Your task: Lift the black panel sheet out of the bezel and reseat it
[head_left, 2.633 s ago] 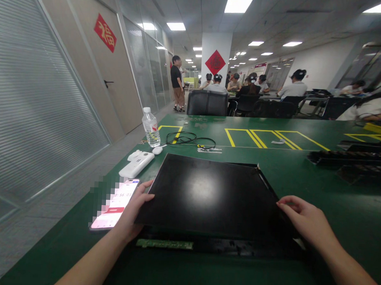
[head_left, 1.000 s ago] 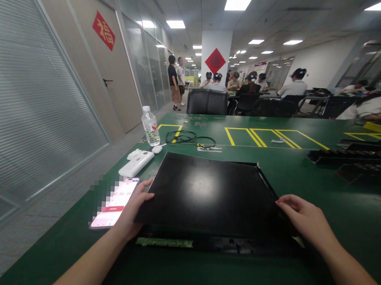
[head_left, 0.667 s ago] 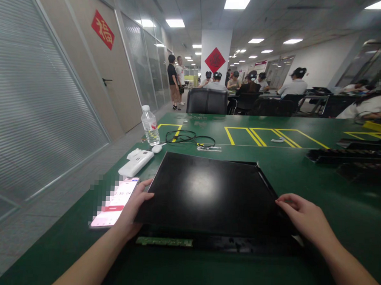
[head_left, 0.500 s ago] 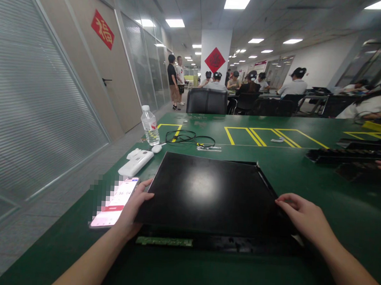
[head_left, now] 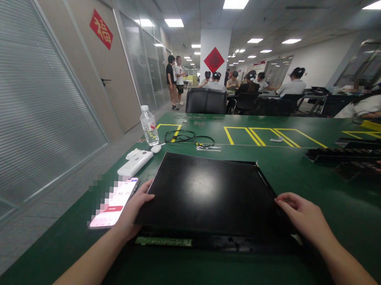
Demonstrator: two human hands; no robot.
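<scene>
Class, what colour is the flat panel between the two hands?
The flat panel is black, seen best in the head view.

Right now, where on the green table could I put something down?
Bare green table shows between the right hand and black strips, and this side of the black frame under the screen. Crowded left: phone, white gadget, bottle, left hand.

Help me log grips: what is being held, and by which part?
The left hand holds the black panel by its left edge. The right hand is at the right edge; whether it grips cannot be told.
</scene>
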